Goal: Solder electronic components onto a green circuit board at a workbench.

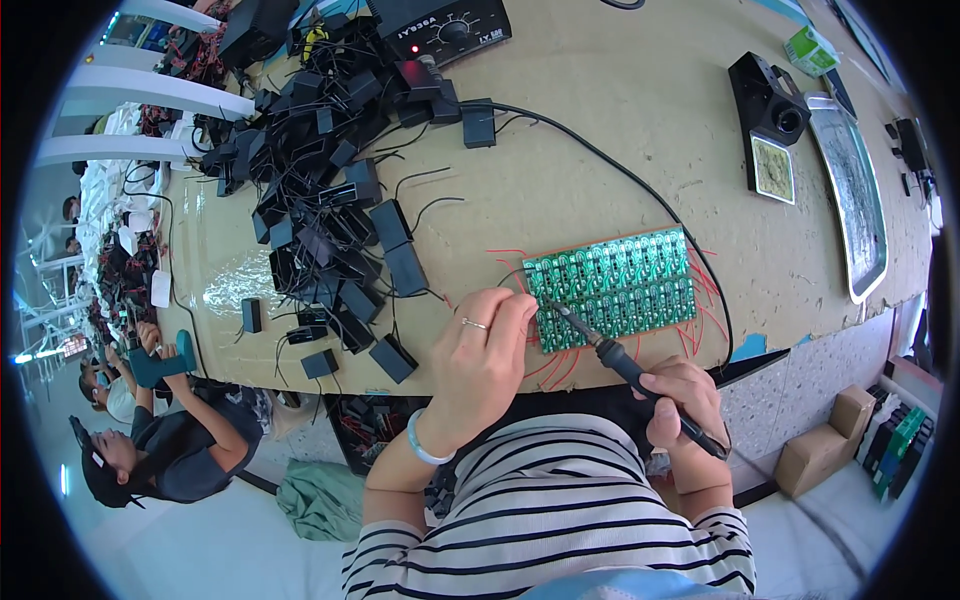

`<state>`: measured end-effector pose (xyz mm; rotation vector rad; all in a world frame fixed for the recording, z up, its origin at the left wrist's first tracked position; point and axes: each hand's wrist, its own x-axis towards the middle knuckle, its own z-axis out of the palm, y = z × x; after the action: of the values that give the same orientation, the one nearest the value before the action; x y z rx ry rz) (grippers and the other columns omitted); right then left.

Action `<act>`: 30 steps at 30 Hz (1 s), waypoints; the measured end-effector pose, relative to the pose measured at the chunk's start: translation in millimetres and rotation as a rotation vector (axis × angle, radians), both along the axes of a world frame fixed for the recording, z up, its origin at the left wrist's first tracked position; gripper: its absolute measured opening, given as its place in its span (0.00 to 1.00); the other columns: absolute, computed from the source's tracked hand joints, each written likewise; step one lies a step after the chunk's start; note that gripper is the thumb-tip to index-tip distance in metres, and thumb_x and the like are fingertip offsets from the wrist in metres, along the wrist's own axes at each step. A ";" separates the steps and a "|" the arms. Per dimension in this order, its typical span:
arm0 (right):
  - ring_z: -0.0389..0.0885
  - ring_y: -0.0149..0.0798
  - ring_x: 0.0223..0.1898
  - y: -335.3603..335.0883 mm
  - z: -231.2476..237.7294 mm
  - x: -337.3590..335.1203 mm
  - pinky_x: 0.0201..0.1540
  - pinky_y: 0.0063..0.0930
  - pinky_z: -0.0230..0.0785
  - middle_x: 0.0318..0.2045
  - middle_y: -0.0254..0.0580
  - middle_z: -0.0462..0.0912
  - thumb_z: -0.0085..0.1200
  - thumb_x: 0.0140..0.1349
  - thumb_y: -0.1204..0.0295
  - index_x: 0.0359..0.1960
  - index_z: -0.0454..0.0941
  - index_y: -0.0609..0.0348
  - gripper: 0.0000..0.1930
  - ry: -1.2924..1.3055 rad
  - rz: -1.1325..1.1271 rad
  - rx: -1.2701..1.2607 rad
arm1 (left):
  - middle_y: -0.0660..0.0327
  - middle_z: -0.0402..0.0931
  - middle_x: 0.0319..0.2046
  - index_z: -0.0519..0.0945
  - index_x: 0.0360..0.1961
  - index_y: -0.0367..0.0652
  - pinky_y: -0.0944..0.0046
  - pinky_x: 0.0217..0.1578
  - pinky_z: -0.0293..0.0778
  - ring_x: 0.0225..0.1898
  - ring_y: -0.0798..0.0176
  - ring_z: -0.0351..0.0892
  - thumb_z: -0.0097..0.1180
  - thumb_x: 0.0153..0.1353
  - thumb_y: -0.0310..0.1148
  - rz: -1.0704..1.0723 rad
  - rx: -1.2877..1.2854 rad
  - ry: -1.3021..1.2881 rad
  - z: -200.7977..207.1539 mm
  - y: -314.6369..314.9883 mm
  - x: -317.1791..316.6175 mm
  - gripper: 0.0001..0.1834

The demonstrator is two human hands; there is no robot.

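A green circuit board panel (pixel 615 290), made of rows of small boards, lies on the table before me, with red wires sticking out along its edges. My right hand (pixel 685 400) grips a soldering iron (pixel 630 368) by its black handle. The iron's tip reaches the panel's left part, close to my left fingertips. My left hand (pixel 485 345), with a ring and a pale bracelet, is pinched at the panel's left edge. A thin black wire (pixel 508 274) curves between these fingers and the panel; the fingertips partly hide what they hold.
Black plastic cases (pixel 330 200) with wires are heaped at the left. Behind them stands a soldering station (pixel 445 30) with a dial; its cable crosses the table. An iron stand (pixel 770 110) with a sponge and a metal tray (pixel 850 200) are at the right. Another person (pixel 180 450) works at the left.
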<state>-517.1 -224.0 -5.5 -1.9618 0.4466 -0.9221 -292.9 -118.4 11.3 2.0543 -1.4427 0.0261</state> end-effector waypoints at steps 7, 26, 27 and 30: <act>0.82 0.40 0.23 -2.0 5.3 1.7 0.26 0.30 0.75 0.25 0.42 0.81 0.52 0.62 0.77 0.39 0.81 0.66 0.08 0.021 0.035 -0.049 | 0.60 0.77 0.34 0.83 0.35 0.42 0.60 0.31 0.77 0.32 0.55 0.80 0.68 0.56 0.23 0.002 -0.018 0.014 -2.6 -1.5 -0.5 0.07; 0.79 0.40 0.21 2.1 4.5 -14.5 0.25 0.32 0.73 0.23 0.41 0.79 0.46 0.73 0.65 0.39 0.77 0.61 0.12 -0.035 -0.108 -0.091 | 0.60 0.77 0.33 0.82 0.34 0.41 0.61 0.30 0.77 0.31 0.57 0.80 0.68 0.55 0.23 0.002 0.033 -0.055 0.7 -2.9 -1.8 0.07; 0.82 0.43 0.23 2.2 5.8 -16.7 0.27 0.35 0.75 0.25 0.42 0.80 0.48 0.72 0.66 0.38 0.78 0.62 0.11 -0.026 -0.103 -0.061 | 0.60 0.77 0.33 0.82 0.34 0.41 0.61 0.30 0.77 0.31 0.57 0.80 0.68 0.55 0.23 -0.002 0.032 -0.055 1.2 -2.8 -2.0 0.07; 0.82 0.43 0.23 2.7 5.5 -16.9 0.27 0.34 0.75 0.25 0.42 0.80 0.48 0.72 0.66 0.38 0.78 0.62 0.12 -0.037 -0.103 -0.060 | 0.59 0.75 0.37 0.81 0.40 0.39 0.60 0.31 0.77 0.33 0.58 0.79 0.65 0.56 0.23 -0.050 0.059 -0.095 2.1 -1.1 -2.2 0.10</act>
<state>-534.0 -221.3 0.0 -1.9872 0.5077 -1.0457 -295.2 -119.4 13.4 2.0891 -1.5691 0.0622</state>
